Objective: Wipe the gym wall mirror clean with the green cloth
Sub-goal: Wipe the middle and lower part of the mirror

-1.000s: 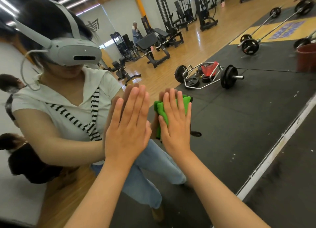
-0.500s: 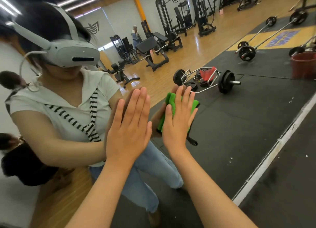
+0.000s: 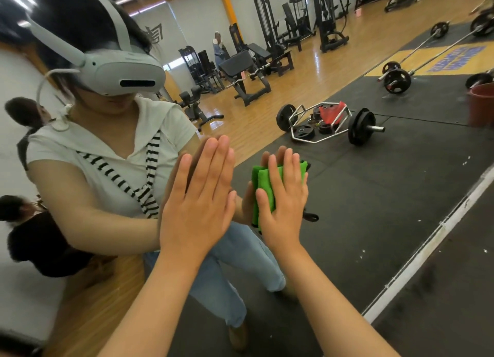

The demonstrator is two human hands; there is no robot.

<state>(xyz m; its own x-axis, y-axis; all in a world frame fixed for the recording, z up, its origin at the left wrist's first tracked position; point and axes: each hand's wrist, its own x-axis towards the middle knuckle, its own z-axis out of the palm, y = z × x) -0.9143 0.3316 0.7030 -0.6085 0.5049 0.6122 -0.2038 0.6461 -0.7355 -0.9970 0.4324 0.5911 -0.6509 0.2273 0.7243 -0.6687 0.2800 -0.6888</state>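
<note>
Right hand [image 3: 283, 204]: flat, fingers straight and slightly spread, curled round nothing. It presses the folded green cloth [image 3: 264, 185] against the mirror [image 3: 374, 196], so the cloth is pinned between palm and glass. Left hand [image 3: 197, 207]: flat on the glass just beside the right, fingers straight and together, holding nothing. The reflection shows a barbell [image 3: 334, 126], a bench [image 3: 246, 73] and a red bucket [image 3: 481, 105].

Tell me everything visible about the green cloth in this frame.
The green cloth is bright, soft and fuzzy-looking, folded into a thick pad with layered edges showing at its left. It lies flat against the mirror, pressed there by the right hand, whose straight fingers cover most of it.
</note>
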